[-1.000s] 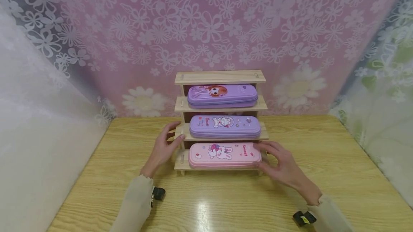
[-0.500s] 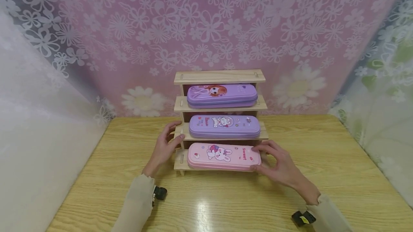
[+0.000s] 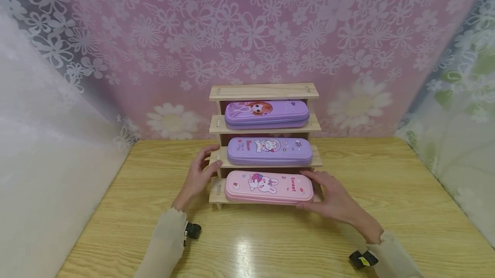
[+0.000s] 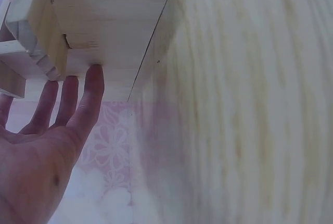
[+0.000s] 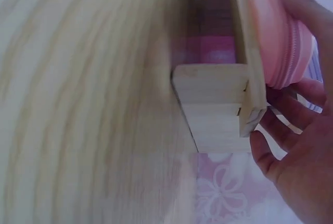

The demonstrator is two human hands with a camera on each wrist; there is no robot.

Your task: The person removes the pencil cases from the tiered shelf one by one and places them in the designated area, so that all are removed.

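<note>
On the table [image 3: 116, 226], mid-frame, stands a stepped wooden rack [image 3: 264, 92]. It already bears the purple case [image 3: 267, 114] above, the lilac case [image 3: 270, 151] at centre and the pink case [image 3: 269, 187] lowest, slightly askew. The upper two look done; only the pink case seems unfinished, since the right hand [image 3: 335, 196], right of centre, pinches its end. The left hand [image 3: 196, 182], left of centre, holds the rack.

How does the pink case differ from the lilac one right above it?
In the head view, red lettering sits toward the right on the pink case, toward the left on the lilac case. The pink case slants slightly; the lilac case lies nearly straight. The right hand holds the pink case's end; the lilac case is unheld. Both are long, round-cornered cases on the wooden rack.
</note>
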